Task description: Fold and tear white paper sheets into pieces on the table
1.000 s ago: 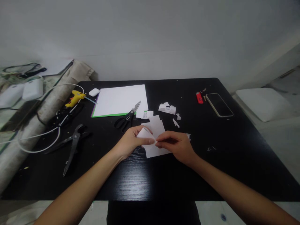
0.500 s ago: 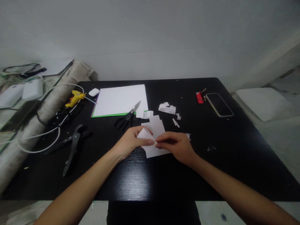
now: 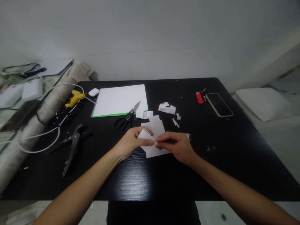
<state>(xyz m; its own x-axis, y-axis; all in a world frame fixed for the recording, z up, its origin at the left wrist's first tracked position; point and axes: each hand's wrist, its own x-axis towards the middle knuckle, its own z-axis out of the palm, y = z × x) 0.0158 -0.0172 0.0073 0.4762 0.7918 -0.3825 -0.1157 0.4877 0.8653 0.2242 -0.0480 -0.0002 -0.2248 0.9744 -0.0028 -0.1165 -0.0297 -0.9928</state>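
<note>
A small curled piece of white paper is gripped between the thumb and fingers of my left hand. My right hand pinches the same piece at its right-hand tip, thumb against forefinger. Below both hands a larger cut sheet of white paper with stepped edges lies on the black table. Just beyond my left hand rest black-handled scissors. Folded white paper pieces and small scraps lie past my right hand.
At the back left is a stack of white sheets with green edges showing. A yellow glue gun, a white earbud case and dark pliers lie leftward. Farther right are a red lighter and a phone.
Hardly anything differs. The curled paper has shifted very slightly in my left hand; both hands keep their hold at the same spot.
</note>
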